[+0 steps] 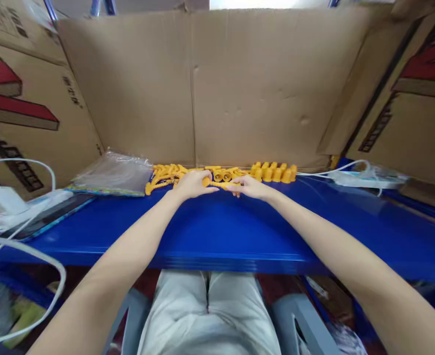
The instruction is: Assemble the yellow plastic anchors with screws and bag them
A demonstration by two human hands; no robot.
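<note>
Both my arms reach forward over a blue table (217, 231). My left hand (192, 184) grips the round head end of a long yellow plastic pin (220, 184), and my right hand (250, 187) pinches its other end. The pin lies level between the two hands, just above the table. Behind my left hand lies a loose heap of yellow pins (165, 173). Behind my right hand stands a row of several yellow caps (274, 172), with a few more caps (222, 175) between the hands.
A cardboard wall (202, 84) closes the back, with printed cartons at both sides. A clear plastic bag (114, 172) lies at the left. A white charger and cable (3, 197) sit far left, another white cable and strip (357, 175) at the right.
</note>
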